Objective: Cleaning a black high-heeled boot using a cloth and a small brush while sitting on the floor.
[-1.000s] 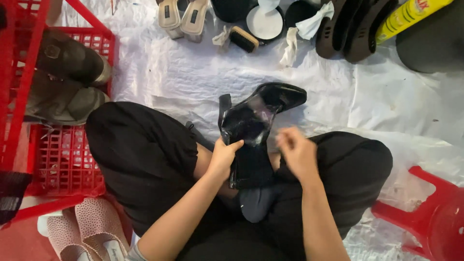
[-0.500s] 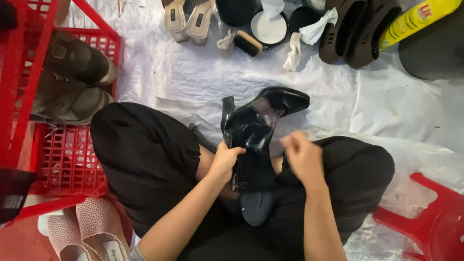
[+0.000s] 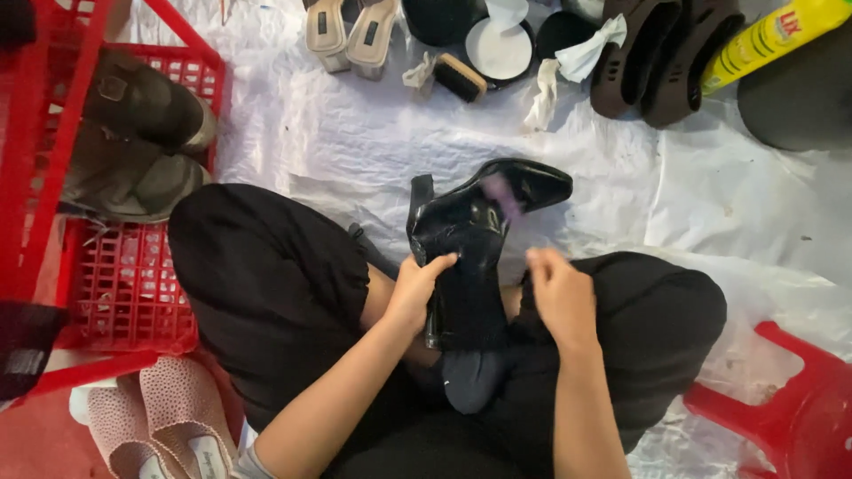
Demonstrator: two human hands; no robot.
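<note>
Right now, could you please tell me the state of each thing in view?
black high-heeled boot: on the lap, sole side turned left.
left hand: gripping the boot's shaft.
right hand: closed, beside the boot.
red crate: holding dark shoes.
yellow bottle: lying down.
round tin: open.

Bright, even overhead light — soft shadows; slight motion blur on boot.

White plastic sheet covering the floor, red crate at left, red stool at right
</note>
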